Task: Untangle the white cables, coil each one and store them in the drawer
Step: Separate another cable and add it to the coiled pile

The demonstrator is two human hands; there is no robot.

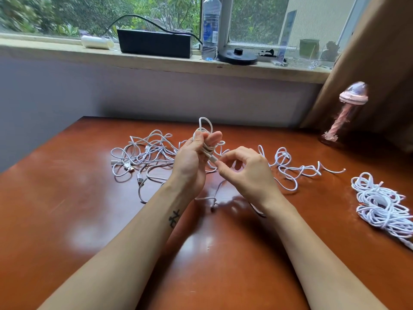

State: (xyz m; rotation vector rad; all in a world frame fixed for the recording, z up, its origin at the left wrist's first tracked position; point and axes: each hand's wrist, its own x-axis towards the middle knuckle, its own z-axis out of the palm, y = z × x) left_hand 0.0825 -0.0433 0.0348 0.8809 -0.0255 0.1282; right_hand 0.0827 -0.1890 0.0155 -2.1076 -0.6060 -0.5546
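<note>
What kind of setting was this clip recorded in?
Probably a home or office desk by a window: a glossy wooden table, a cluttered windowsill with a water bottle and black box, and a brown curtain.

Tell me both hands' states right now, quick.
Left hand: closed, holding a coil of white cable.
Right hand: closed, pinching that cable's connector end.

Worktop (89,220): red-brown, wood-look, high gloss, mirrors the window light, with faint scuffs.
White cables (147,153): smooth plastic sheath, soft sheen.
USB plug (131,168): bright metal tip.
Coiled bundle (382,204): same smooth white sheath.
Water bottle (210,30): clear plastic, glossy label.
Black box (154,43): matt.
Curtain (368,74): brown cloth, matt.
Tumbler (344,117): translucent pink plastic.
Window sill (55,50): pale, dull.
</note>
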